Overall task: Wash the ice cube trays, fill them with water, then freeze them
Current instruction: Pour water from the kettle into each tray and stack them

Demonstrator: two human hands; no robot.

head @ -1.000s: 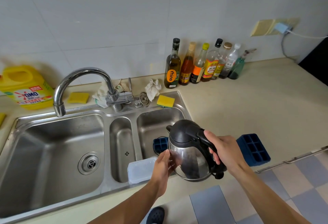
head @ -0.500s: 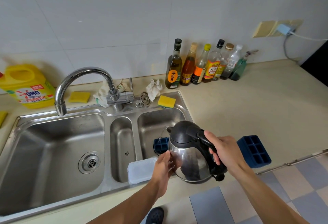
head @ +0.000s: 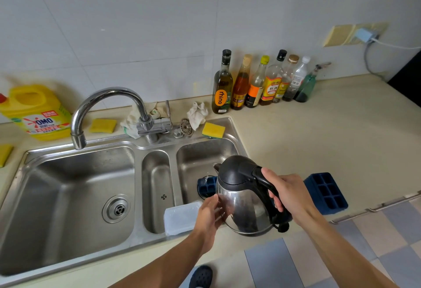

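Observation:
My right hand (head: 288,194) grips the black handle of a steel kettle (head: 242,198), which is tilted with its spout over the right sink basin (head: 200,155). My left hand (head: 210,213) presses flat against the kettle's left side with straight fingers. A thin stream of water falls from the spout onto a dark blue ice cube tray (head: 207,186) lying in that basin, partly hidden by the kettle. A second dark blue ice cube tray (head: 328,193) sits on the counter just right of my right hand. A clear white tray or lid (head: 181,217) rests on the sink's front rim.
A chrome faucet (head: 102,107) arches over the large left basin (head: 68,196). Yellow sponges (head: 213,130), rags and a strainer lie behind the sink. A yellow detergent jug (head: 37,111) stands at the far left. Several bottles (head: 257,82) line the wall. The counter's front edge lies just under the kettle.
The kettle and both hands stay almost where they were, still tipped over the right basin. Only the view shifts slightly.

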